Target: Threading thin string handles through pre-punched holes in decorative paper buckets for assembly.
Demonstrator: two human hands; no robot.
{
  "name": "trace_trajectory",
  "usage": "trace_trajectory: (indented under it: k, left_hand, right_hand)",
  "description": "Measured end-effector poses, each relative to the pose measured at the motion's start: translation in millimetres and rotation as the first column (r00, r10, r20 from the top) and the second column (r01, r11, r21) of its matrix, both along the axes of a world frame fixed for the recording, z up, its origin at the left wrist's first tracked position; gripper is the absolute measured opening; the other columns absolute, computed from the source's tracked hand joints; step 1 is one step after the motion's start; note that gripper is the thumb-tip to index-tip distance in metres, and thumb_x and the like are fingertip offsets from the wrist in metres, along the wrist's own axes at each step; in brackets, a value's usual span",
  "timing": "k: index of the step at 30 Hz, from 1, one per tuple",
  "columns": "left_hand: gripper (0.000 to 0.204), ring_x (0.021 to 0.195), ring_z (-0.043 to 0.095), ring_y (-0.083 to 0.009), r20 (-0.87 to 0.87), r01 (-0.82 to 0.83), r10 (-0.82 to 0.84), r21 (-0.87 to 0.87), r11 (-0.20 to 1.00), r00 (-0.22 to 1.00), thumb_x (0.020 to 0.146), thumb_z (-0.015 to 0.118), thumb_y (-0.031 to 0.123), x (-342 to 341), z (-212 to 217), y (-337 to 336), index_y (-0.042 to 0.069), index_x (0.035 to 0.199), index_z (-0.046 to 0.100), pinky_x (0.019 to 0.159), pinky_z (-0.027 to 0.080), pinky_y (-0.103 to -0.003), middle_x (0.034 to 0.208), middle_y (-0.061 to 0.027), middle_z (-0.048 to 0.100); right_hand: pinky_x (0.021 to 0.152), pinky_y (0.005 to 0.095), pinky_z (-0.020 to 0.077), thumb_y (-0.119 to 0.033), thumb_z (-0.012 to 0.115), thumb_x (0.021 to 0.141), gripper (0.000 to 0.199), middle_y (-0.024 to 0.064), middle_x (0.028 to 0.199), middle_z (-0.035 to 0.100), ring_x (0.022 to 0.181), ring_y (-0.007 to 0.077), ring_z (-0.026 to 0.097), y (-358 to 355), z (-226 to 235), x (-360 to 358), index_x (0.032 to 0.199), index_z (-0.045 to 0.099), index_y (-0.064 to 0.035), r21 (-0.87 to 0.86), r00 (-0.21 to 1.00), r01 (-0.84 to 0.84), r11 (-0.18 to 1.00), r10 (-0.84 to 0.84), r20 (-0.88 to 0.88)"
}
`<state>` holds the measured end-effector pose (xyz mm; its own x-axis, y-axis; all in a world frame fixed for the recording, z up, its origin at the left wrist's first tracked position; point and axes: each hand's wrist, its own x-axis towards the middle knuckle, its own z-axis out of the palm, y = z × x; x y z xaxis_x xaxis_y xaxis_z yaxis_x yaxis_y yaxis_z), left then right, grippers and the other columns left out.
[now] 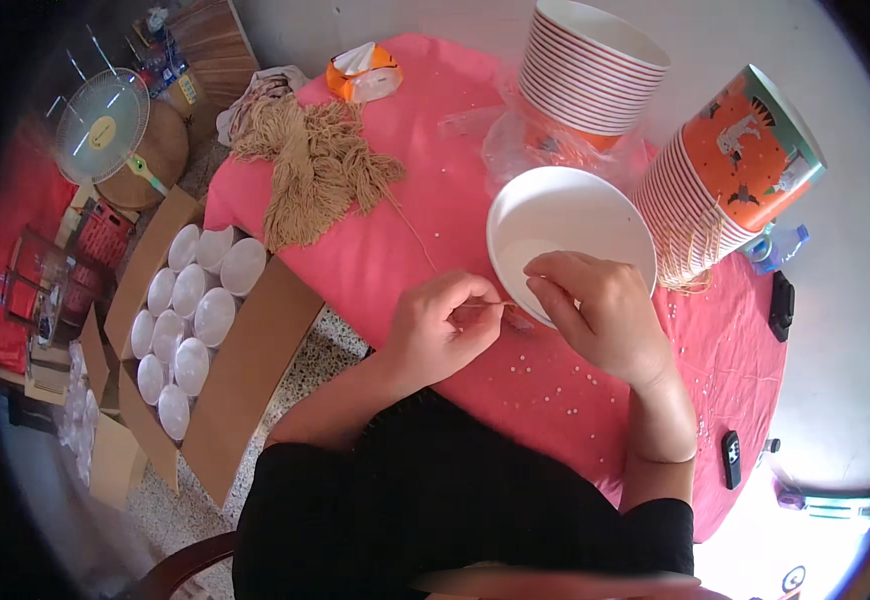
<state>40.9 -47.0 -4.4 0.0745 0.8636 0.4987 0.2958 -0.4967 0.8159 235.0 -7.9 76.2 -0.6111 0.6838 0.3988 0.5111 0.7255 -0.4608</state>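
Observation:
A white paper bucket (555,205) stands on the pink tablecloth, its open mouth facing up. At its near left rim, my left hand (450,322) is closed in a pinch on a thin tan cord (485,304). My right hand (610,318) reaches over the near rim, fingers and thumb curled together over the bucket's inside. What its fingertips hold, if anything, is too small to make out. A loose heap of tan cord (320,175) lies at the far left of the table, with one strand trailing toward my left hand.
Stacked paper buckets (585,75) stand at the back, beside a clear plastic bag (520,145). Another stack (735,150), orange and green, leans right, with cords hanging from it. Small white bits (570,410) dot the cloth. Left stands a carton (255,370) of clear plastic cups.

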Motion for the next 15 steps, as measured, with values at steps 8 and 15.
trace_trajectory:
  k: [8,15]
  left_hand:
    - [0.012,0.071,0.070,-0.0166,0.032,-0.070,0.069,0.030,0.997,0.997,0.080,0.070,0.000,-6.6,-8.3,5.6,0.001,0.090,0.063,0.062,0.055,-0.026,0.082,-0.0093,0.068]
    - [0.013,0.073,0.070,-0.0160,0.063,-0.067,0.064,0.045,0.997,0.996,0.080,0.071,-0.001,-5.4,-7.7,7.1,0.000,0.091,0.063,0.062,0.055,-0.027,0.082,-0.0098,0.069]
  right_hand:
    - [0.065,0.0413,0.0501,-0.008,0.063,0.085,0.009,0.0173,0.081,0.066,0.073,0.0355,0.065,1.0,-3.6,-3.2,0.090,0.065,-0.0007,-0.009,1.000,0.001,1.000,-0.001,0.004]
    - [0.066,0.0433,0.0503,-0.011,0.063,0.085,0.009,0.0168,0.080,0.067,0.073,0.0358,0.065,0.6,-4.1,-4.9,0.088,0.065,-0.0028,-0.007,1.000,0.009,1.000,-0.009,-0.006]
